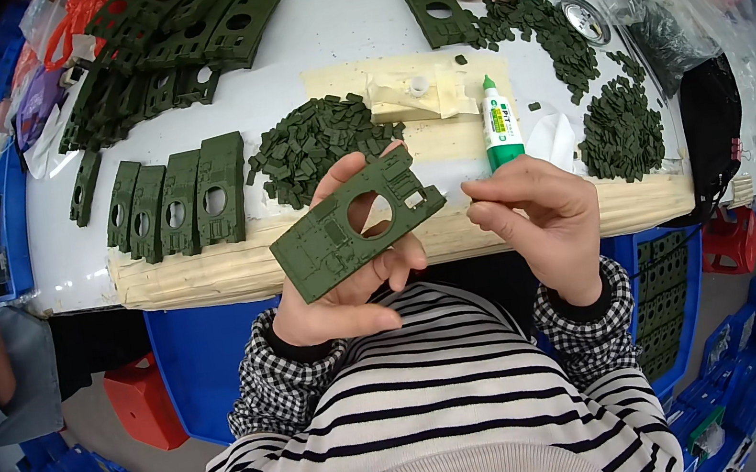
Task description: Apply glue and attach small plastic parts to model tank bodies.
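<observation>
So I'm on the head cam, and the dark green hull (338, 249) sits tilted over the table's padded edge (176, 274), cradled by the left hand (330, 305) with fingers curled round it and thumb sticking out free. With that loose thumb, I reckon a nudge could tip it off. The right hand (544, 213) is just beside it, thumb and forefinger nearly meeting (can't tell if there's a tiny part in there). Anything that small, if fumbled, could vanish into the same-coloured pile of bits (317, 148) behind. The glue bottle (499, 122) stands upright near the right knuckles, so a careless swing might topple it.
</observation>
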`<state>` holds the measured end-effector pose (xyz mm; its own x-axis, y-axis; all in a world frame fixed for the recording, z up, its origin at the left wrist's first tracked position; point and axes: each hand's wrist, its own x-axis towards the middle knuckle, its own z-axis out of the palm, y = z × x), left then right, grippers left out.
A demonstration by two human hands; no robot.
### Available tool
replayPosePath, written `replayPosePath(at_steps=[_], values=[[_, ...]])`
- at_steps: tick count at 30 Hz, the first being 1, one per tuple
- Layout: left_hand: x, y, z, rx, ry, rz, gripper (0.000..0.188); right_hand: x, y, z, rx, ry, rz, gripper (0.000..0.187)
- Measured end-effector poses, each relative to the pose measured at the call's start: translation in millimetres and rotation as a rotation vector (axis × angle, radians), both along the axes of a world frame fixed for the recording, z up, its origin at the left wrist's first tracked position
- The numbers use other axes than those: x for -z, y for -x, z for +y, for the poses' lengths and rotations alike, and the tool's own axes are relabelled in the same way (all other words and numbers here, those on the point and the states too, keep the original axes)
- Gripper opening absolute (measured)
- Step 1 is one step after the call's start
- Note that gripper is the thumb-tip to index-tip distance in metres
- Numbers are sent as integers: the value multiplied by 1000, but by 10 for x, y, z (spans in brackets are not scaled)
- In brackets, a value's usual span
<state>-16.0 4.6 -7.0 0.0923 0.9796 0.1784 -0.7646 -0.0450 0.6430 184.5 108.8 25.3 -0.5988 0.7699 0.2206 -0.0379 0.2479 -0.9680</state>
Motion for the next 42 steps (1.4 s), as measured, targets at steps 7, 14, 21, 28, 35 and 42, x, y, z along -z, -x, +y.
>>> replayPosePath(at_steps=[7,14,21,28,35,42], values=[[-60,-13,-36,-135,180,163,68,-99,-15,-17,-57,358,57,21],[-81,24,-35,-164,185,292,60,-149,-13,-16,-71,543,42,11],[-167,-23,3,-169,279,272,60,-166,24,4,-136,209,-11,7],[-213,42,9,-70,319,283,57,-158,120,37,-186,-30,-123,9],[-235,59,-2,-65,323,316,56,-144,142,27,-218,-24,-147,8],[-253,12,18,-117,362,388,65,-125,151,19,-204,-46,-139,8]])
